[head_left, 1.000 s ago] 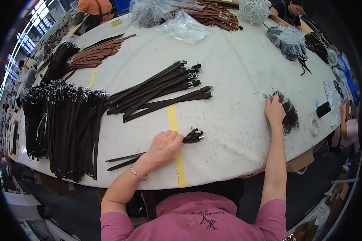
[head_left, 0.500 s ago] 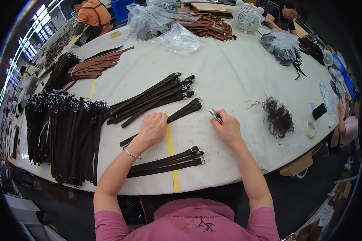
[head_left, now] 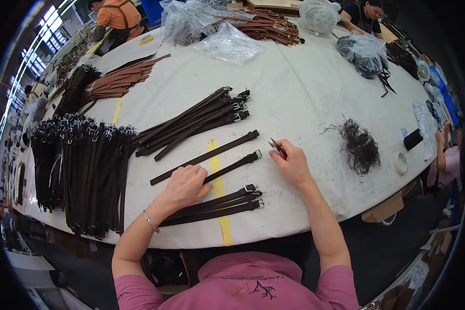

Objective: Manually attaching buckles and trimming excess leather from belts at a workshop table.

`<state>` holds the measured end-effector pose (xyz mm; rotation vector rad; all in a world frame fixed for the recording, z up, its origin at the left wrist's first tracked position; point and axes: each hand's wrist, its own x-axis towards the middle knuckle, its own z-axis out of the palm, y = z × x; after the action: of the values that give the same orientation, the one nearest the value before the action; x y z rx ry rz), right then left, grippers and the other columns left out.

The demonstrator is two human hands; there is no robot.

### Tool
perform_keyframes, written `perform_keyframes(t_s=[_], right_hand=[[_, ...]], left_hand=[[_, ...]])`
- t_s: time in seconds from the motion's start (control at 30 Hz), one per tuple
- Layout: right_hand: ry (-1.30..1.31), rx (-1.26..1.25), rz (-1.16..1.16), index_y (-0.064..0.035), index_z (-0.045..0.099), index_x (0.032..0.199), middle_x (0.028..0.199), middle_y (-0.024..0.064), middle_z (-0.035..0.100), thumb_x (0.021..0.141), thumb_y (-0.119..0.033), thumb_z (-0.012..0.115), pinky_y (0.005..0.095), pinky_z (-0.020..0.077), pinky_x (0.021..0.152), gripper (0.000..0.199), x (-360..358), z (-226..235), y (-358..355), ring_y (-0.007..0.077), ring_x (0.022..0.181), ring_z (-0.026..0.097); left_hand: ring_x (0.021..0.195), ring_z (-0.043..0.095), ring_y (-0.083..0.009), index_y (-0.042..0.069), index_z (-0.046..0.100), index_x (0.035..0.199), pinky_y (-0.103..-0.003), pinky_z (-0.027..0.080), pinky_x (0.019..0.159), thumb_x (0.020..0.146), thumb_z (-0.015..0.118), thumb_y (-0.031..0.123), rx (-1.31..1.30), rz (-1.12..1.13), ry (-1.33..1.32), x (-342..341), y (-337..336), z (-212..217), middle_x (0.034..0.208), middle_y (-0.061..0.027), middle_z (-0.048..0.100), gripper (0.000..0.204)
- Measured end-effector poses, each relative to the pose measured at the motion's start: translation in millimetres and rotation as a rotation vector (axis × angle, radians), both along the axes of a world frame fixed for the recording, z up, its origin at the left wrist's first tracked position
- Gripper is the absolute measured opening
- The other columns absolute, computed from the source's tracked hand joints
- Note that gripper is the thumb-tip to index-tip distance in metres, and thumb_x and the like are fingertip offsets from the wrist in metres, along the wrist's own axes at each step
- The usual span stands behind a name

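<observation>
My left hand [head_left: 186, 184] is closed on a dark brown buckled strap [head_left: 233, 167], whose buckle end points right, past the yellow tape. Just beyond it, apart from it, lies another single strap [head_left: 206, 156]. Nearer me, a few buckled straps [head_left: 219, 207] rest side by side, partly covered by my left wrist. My right hand [head_left: 293, 164] grips a small pair of thread snips [head_left: 277, 148], blades toward the upper left, close to the strap ends. Farther off, a loose pile of similar straps [head_left: 196, 124] fans out with its buckles to the right.
A thick bundle of dark straps [head_left: 95, 175] covers the table's left side. Brown straps [head_left: 121, 81] lie behind it. To the right are a tangle of dark thread [head_left: 359, 147], a tape roll [head_left: 401, 163] and a black spool [head_left: 413, 139]. A white fan [head_left: 319, 17] stands at the back.
My left hand has moved toward me and slightly left with one strap, parting it from the strap beside it. My right hand stays nearly in place with the snips.
</observation>
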<state>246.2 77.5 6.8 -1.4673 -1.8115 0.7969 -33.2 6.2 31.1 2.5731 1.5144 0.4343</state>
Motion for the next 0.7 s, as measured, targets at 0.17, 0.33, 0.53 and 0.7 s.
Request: perform_keyframes(t_s=[0.17, 0.33, 0.53, 0.7], right_hand=[[-0.223, -0.046, 0.161, -0.0058, 0.057, 0.1, 0.075, 0.0115, 0.064, 0.079, -0.018, 0.058, 0.0386, 0.0471, 0.067, 0.024, -11.5, 10.2, -6.8, 0.0298, 0.072, 0.061], [-0.271, -0.073, 0.179, -0.0087, 0.057, 0.102, 0.076, 0.0113, 0.064, 0.079, -0.02, 0.059, 0.0393, 0.0468, 0.069, 0.026, -18.9, 16.1, -5.5, 0.0297, 0.073, 0.061], [-0.29, -0.055, 0.247, -0.0119, 0.059, 0.099, 0.073, 0.0087, 0.063, 0.079, -0.021, 0.059, 0.0393, 0.0456, 0.066, 0.022, -24.9, 7.0, -3.0, 0.0288, 0.072, 0.061], [-0.267, -0.09, 0.254, -0.0109, 0.06, 0.097, 0.072, 0.0087, 0.062, 0.077, -0.019, 0.058, 0.0379, 0.045, 0.064, 0.021, -23.5, 9.1, -2.5, 0.0275, 0.07, 0.06]], left_hand=[[0.076, 0.054, -0.0248, 0.006, 0.05, 0.087, -0.037, 0.044, 0.063, 0.073, 0.066, 0.02, 0.024, -0.035, -0.024, 33.0, 21.9, -12.0, 0.079, -0.0081, 0.052, 0.025], [0.08, 0.056, -0.0273, 0.004, 0.051, 0.101, -0.036, 0.045, 0.068, 0.075, 0.066, 0.021, 0.039, -0.026, -0.1, 49.3, 36.4, -17.0, 0.084, -0.0109, 0.055, 0.034], [0.075, 0.059, -0.0279, 0.004, 0.052, 0.098, -0.037, 0.045, 0.063, 0.077, 0.065, 0.024, -0.09, 0.004, -0.181, 66.1, 51.1, -19.8, 0.083, -0.0114, 0.06, 0.031], [0.075, 0.057, -0.0271, 0.005, 0.055, 0.089, -0.036, 0.045, 0.065, 0.076, 0.065, 0.021, -0.21, -0.012, -0.151, 67.1, 53.7, -19.0, 0.079, -0.0101, 0.059, 0.023]])
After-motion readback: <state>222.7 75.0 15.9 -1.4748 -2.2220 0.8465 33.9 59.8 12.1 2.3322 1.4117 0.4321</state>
